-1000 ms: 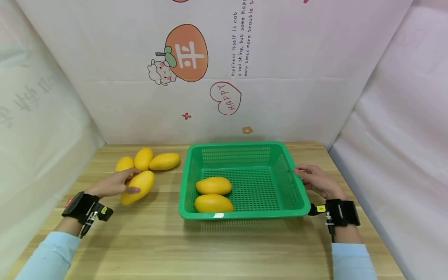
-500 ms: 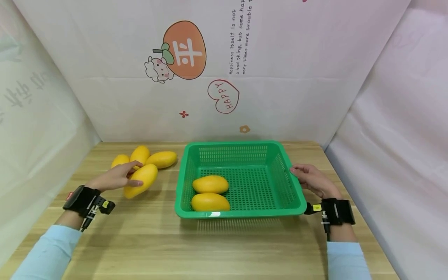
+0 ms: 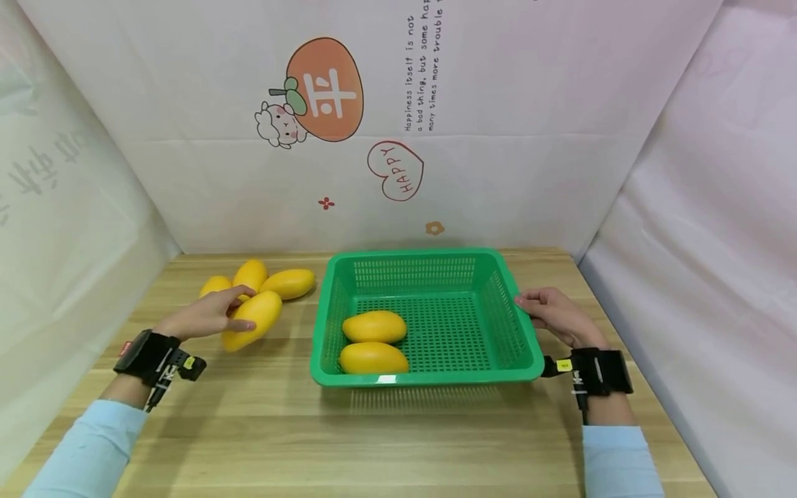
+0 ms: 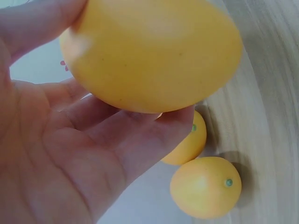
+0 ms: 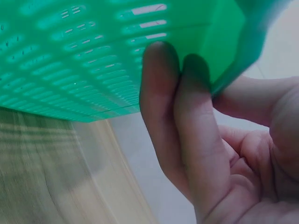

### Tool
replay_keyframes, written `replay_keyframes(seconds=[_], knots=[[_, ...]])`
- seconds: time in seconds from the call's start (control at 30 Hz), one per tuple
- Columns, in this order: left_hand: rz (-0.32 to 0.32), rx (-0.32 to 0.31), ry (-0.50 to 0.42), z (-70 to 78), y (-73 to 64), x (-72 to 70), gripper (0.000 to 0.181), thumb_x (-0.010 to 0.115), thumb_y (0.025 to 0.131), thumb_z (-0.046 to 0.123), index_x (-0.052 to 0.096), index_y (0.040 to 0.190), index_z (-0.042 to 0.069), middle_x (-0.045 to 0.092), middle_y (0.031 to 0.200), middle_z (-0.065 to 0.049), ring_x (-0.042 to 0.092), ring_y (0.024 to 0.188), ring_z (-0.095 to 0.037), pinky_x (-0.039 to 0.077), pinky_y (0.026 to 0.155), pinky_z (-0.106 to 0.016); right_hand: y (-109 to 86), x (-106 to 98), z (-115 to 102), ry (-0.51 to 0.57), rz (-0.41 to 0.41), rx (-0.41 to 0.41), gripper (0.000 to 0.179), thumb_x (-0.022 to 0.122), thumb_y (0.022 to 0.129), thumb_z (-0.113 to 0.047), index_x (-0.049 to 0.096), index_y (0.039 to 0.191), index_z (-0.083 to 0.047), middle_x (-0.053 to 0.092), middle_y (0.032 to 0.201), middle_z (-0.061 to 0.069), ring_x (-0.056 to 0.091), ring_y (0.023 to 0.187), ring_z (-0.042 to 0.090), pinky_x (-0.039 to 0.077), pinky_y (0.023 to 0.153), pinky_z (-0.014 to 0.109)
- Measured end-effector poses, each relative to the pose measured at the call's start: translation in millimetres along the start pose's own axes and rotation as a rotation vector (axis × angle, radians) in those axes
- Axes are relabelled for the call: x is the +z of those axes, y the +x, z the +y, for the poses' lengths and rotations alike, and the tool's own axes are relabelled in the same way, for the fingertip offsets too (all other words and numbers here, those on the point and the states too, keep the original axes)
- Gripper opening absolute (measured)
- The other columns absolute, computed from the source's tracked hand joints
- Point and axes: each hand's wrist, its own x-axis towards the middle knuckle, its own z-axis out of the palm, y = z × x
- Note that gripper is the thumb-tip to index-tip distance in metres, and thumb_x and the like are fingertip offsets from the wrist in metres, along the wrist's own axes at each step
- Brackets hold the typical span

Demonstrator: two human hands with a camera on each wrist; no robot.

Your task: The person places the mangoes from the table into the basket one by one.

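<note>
My left hand [image 3: 205,315] grips a yellow mango [image 3: 260,315] between thumb and fingers, at the left of the table in the head view. The left wrist view shows the mango [image 4: 159,51] close up, its upper part cut off by the frame. Behind it lie three more mangoes [image 3: 288,283], one partly covered by the hand. A green plastic basket [image 3: 429,378] stands mid-table with two mangoes [image 3: 374,326] side by side in its left part. My right hand [image 3: 560,317] pinches the basket's right rim; in the right wrist view, fingers [image 5: 161,88] press its slotted outer wall.
The wooden table [image 3: 398,443] runs back to a printed white cloth [image 3: 498,173]. White cloth also hangs at the left and right sides. Each wrist carries a black strap [image 3: 600,371] with a small camera and cable.
The mango in my left hand has moved slightly up and to the right. My right hand keeps its hold on the basket's rim. The head view has shifted a little.
</note>
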Motion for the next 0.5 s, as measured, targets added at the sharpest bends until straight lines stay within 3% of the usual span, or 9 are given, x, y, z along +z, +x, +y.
replay_keyframes(seconds=[0.23,0.4,0.5], knots=[[0.024,0.032,0.012,9.6,1.6,-4.3,0.069,0.068,0.094,0.037,0.038,0.143,-0.001,0.062,0.127,-0.028,0.063,0.113,-0.036,0.053,0.09,-0.049,-0.1,-1,-1,-0.003,-0.008,-0.006,0.051,0.05,0.106,-0.021,0.044,0.136,0.019,0.071,0.111,0.011,0.071,0.095,0.009,0.058,0.085,0.026],[0.061,0.091,0.051,25.4,7.5,-9.4,0.064,0.069,0.094,0.033,0.04,0.141,0.001,0.065,0.123,-0.025,0.065,0.109,-0.032,0.054,0.086,-0.043,0.5,-2,-2,-0.015,0.004,0.005,0.051,0.05,0.106,-0.02,0.043,0.138,0.018,0.072,0.11,0.008,0.071,0.094,0.007,0.058,0.086,0.026],[0.071,0.106,0.06,37.8,11.4,-13.1,0.065,0.069,0.094,0.034,0.04,0.143,0.002,0.063,0.127,-0.026,0.063,0.113,-0.036,0.054,0.089,-0.048,0.7,-2,-2,-0.02,0.009,0.017,0.051,0.05,0.106,-0.02,0.042,0.14,0.017,0.072,0.108,0.004,0.071,0.093,0.006,0.058,0.086,0.027]])
